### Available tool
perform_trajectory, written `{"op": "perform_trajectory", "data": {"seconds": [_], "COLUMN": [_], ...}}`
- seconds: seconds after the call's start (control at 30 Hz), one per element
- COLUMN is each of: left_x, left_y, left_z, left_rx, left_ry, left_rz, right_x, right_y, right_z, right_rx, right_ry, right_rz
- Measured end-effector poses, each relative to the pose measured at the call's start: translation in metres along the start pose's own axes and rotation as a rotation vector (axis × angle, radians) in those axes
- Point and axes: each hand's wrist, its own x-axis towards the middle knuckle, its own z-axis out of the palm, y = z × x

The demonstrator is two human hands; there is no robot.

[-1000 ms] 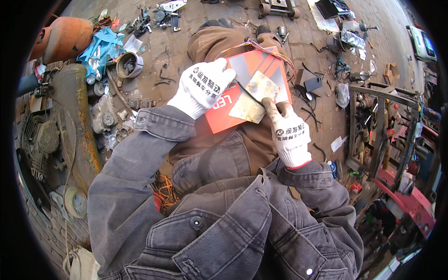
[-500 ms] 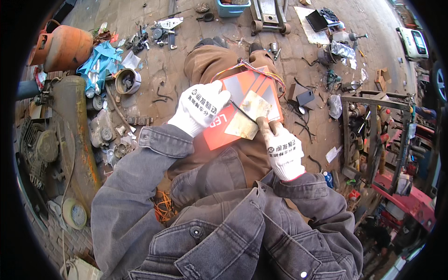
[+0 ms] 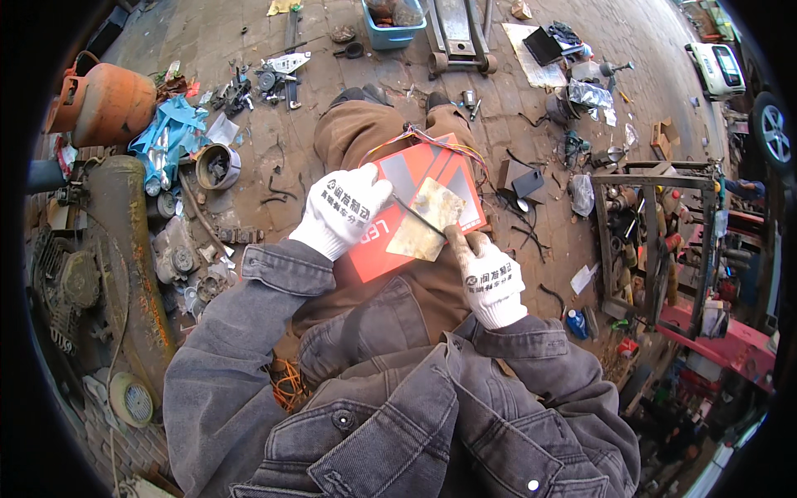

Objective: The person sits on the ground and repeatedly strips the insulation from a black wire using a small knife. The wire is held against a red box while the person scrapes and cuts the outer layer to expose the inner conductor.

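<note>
A flat red box (image 3: 365, 259) with grey stripes rests across my lap. On top of it lies a worn tan sheet (image 3: 426, 217) with dark stains. A thin black cable (image 3: 413, 211) runs slantwise over the sheet between my hands. My left hand (image 3: 347, 207), in a white printed glove, is closed on its upper left end. My right hand (image 3: 488, 272), in a matching glove with brown-stained fingertips, pinches the lower right end at the sheet's edge. Thin coloured wires (image 3: 413, 131) loop over the box's far edge.
An orange gas cylinder (image 3: 114, 104) and a round tin (image 3: 218, 167) are at left. A blue bin (image 3: 393, 35) and a floor jack (image 3: 455, 37) stand ahead. A metal frame (image 3: 656, 181) is at right. Black cable scraps (image 3: 531, 241) lie beside a dark small box (image 3: 519, 179).
The whole view has shifted a little, so box and hands appear slightly lower and further left. Both hands keep their hold on the black cable over the tan sheet.
</note>
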Motion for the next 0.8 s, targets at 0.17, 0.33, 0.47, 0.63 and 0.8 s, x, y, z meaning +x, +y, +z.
{"op": "perform_trajectory", "data": {"seconds": [0.17, 0.33, 0.47, 0.63, 0.8], "left_x": [0.000, 0.001, 0.002, 0.004, 0.004], "left_y": [-0.001, -0.001, -0.001, 0.001, 0.000], "left_z": [0.000, 0.002, 0.001, -0.003, -0.001], "left_rx": [-0.020, -0.019, -0.013, -0.043, -0.052], "left_ry": [-0.023, 0.009, 0.019, 0.067, 0.089], "left_rz": [-0.012, -0.013, -0.021, -0.011, 0.000], "right_x": [-0.004, -0.012, -0.015, -0.018, -0.020], "right_y": [0.004, 0.015, 0.024, 0.028, 0.026], "right_z": [0.006, 0.016, 0.024, 0.024, 0.019], "right_rx": [0.065, 0.100, 0.084, 0.040, 0.028], "right_ry": [-0.002, 0.092, 0.098, 0.027, -0.003], "right_rz": [0.037, -0.030, -0.039, 0.016, 0.026]}}
